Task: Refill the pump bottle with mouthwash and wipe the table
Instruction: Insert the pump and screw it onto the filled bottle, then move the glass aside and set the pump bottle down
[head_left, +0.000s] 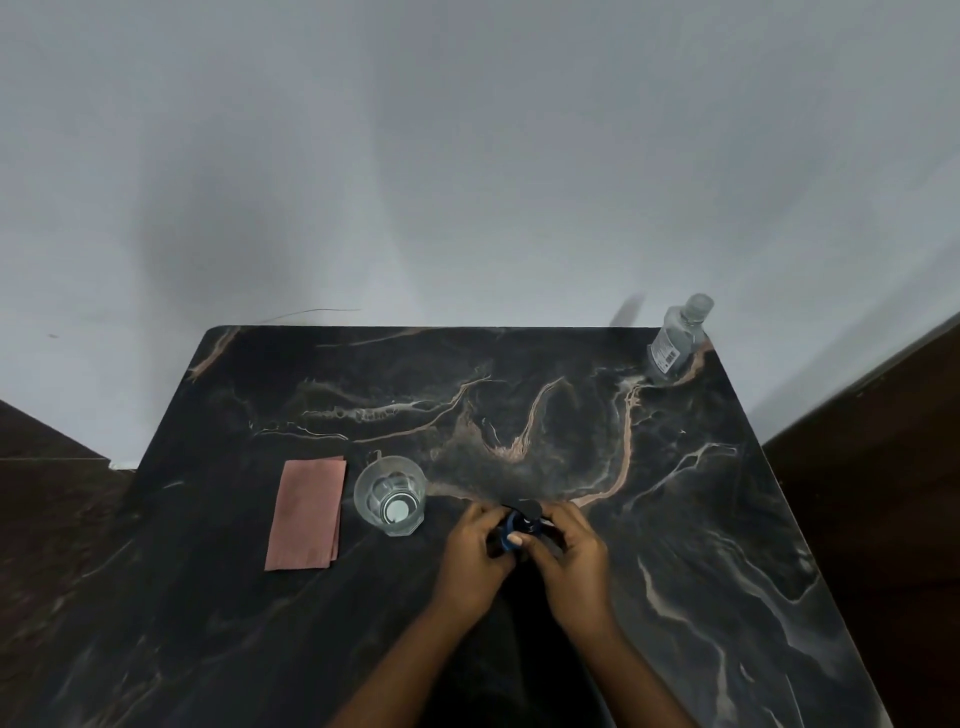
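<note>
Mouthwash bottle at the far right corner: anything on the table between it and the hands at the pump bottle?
Nothing visible. The mouthwash bottle stands alone at the far right corner; bare table runs from it to both hands' grip on the pump bottle. The glass and pink cloth sit off to the left.

Count on the dark marble table (675, 519): one clear mouthwash bottle (675, 338), capped, at the far right corner. One clear drinking glass (390, 494), left of centre. One folded pink cloth (306, 513), just left of the glass. One dark blue pump bottle (517, 527), near centre, largely hidden by hands. Two hands: left hand (475, 553), right hand (569, 553). One table.
</note>
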